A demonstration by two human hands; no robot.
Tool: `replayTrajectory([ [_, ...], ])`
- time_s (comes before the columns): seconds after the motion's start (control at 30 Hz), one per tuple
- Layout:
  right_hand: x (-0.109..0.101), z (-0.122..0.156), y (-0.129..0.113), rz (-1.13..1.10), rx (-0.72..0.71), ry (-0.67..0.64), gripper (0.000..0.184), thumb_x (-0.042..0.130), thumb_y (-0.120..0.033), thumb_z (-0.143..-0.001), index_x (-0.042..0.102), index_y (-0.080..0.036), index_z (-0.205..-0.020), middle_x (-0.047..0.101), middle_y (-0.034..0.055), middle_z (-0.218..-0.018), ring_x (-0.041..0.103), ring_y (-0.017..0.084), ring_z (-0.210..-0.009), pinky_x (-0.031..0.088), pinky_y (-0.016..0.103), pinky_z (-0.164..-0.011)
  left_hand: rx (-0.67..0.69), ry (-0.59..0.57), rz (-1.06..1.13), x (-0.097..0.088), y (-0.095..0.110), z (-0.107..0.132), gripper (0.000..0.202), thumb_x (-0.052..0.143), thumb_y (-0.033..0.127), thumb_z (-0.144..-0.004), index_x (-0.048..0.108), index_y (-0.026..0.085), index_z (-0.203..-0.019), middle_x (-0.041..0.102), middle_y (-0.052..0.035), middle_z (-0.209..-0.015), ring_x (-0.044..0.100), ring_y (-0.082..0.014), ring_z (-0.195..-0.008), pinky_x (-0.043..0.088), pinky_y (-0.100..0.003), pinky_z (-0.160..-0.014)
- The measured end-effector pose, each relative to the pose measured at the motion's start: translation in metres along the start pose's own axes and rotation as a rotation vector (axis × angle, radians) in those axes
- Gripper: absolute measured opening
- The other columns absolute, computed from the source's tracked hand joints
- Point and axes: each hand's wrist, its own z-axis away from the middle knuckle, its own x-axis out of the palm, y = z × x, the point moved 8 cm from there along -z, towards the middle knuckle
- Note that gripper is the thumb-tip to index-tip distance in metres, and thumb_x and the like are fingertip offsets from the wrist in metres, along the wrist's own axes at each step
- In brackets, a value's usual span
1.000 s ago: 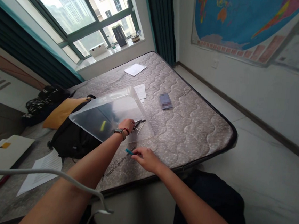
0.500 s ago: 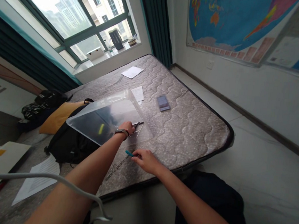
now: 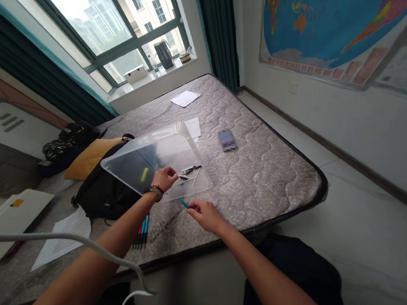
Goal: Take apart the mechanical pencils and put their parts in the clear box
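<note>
Pulling back off the metal tools (image 3: 189, 170), my left hand (image 3: 165, 178) shows no clear grip; my right hand (image 3: 207, 216) pinches a teal pen (image 3: 184, 203).

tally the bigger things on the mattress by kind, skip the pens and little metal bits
white paper sheets or stacks: 2
clear plastic lid: 1
blurred flat item, hidden by pixelation: 1
total: 4
</note>
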Motion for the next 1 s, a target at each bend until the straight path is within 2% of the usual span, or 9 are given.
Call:
replayTrajectory([
  [0.07,0.000,-0.001,0.000,-0.021,0.013,0.004,0.015,0.063,-0.028,-0.088,0.074,-0.019,-0.094,0.074,0.0025,-0.085,0.064,0.016,-0.074,0.043,0.024,-0.066,-0.083,0.070,0.329,-0.010,-0.014,0.024,0.027,0.063,0.042,-0.077,0.068,0.017,-0.084,0.072,-0.0036,-0.075,0.062,-0.0130,-0.053,0.052,-0.026,-0.056],
  [0.17,0.001,-0.001,0.001,-0.050,0.024,0.016,0.015,0.063,-0.028,-0.088,0.073,-0.019,-0.094,0.074,0.0031,-0.087,0.065,0.017,-0.075,0.045,0.025,-0.067,-0.202,0.119,0.802,-0.011,-0.033,0.065,0.032,0.071,0.044,-0.070,0.064,0.015,-0.081,0.070,-0.0027,-0.073,0.056,-0.0100,-0.050,0.055,-0.027,-0.050],
  [0.23,0.002,0.000,0.001,-0.065,0.021,0.023,0.016,0.063,-0.028,-0.088,0.073,-0.018,-0.095,0.074,0.0034,-0.088,0.066,0.017,-0.075,0.045,0.025,-0.068,-0.252,0.156,1.012,-0.008,-0.038,0.094,0.036,0.075,0.045,-0.069,0.063,0.014,-0.082,0.071,-0.0036,-0.080,0.055,-0.0085,-0.051,0.056,-0.027,-0.049],
  [0.3,0.003,0.001,0.000,-0.069,0.011,0.017,0.016,0.063,-0.029,-0.089,0.073,-0.018,-0.096,0.074,0.0035,-0.088,0.066,0.017,-0.075,0.046,0.026,-0.069,-0.250,0.165,1.114,-0.007,-0.036,0.121,0.037,0.076,0.046,-0.070,0.064,0.014,-0.085,0.072,-0.0043,-0.083,0.056,-0.0083,-0.053,0.056,-0.025,-0.049],
  [0.4,0.005,0.004,-0.005,-0.048,-0.034,-0.002,0.016,0.064,-0.029,-0.088,0.073,-0.019,-0.098,0.074,0.0035,-0.090,0.065,0.017,-0.077,0.046,0.026,-0.070,-0.160,0.082,1.031,-0.008,-0.020,0.151,0.036,0.076,0.045,-0.073,0.069,0.014,-0.089,0.070,-0.0021,-0.072,0.059,-0.0108,-0.053,0.057,-0.027,-0.053],
  [0.53,0.008,0.007,-0.010,-0.001,-0.124,-0.018,0.016,0.065,-0.029,-0.088,0.073,-0.019,-0.099,0.073,0.0042,-0.093,0.064,0.017,-0.080,0.046,0.026,-0.072,-0.008,0.066,0.659,-0.027,-0.004,0.169,0.029,0.071,0.043,-0.081,0.075,0.017,-0.093,0.068,0.0002,-0.060,0.064,-0.0129,-0.055,0.054,-0.024,-0.058],
  [0.67,0.012,0.008,-0.009,0.033,-0.159,-0.030,0.017,0.066,-0.028,-0.088,0.073,-0.019,-0.101,0.072,0.0045,-0.092,0.064,0.017,-0.080,0.046,0.026,-0.072,0.138,0.092,0.426,-0.045,0.005,0.173,0.022,0.065,0.039,-0.086,0.076,0.021,-0.094,0.073,-0.0012,-0.071,0.067,-0.0131,-0.060,0.053,-0.023,-0.061],
  [0.8,0.013,0.009,-0.013,0.066,-0.199,-0.048,0.016,0.066,-0.028,-0.089,0.073,-0.019,-0.100,0.072,0.0049,-0.093,0.065,0.018,-0.084,0.046,0.026,-0.074,0.310,0.107,0.275,-0.049,0.019,0.177,0.017,0.062,0.032,-0.089,0.076,0.023,-0.092,0.076,-0.0037,-0.088,0.071,-0.0161,-0.076,0.055,-0.025,-0.071],
  [1.0,0.011,0.012,-0.018,0.104,-0.212,-0.074,0.016,0.066,-0.029,-0.089,0.073,-0.020,-0.100,0.073,0.0051,-0.096,0.065,0.019,-0.088,0.046,0.027,-0.078,0.378,0.104,0.207,-0.047,0.024,0.181,0.015,0.061,0.025,-0.090,0.075,0.022,-0.094,0.076,-0.0032,-0.092,0.071,-0.0160,-0.081,0.055,-0.025,-0.072],
])
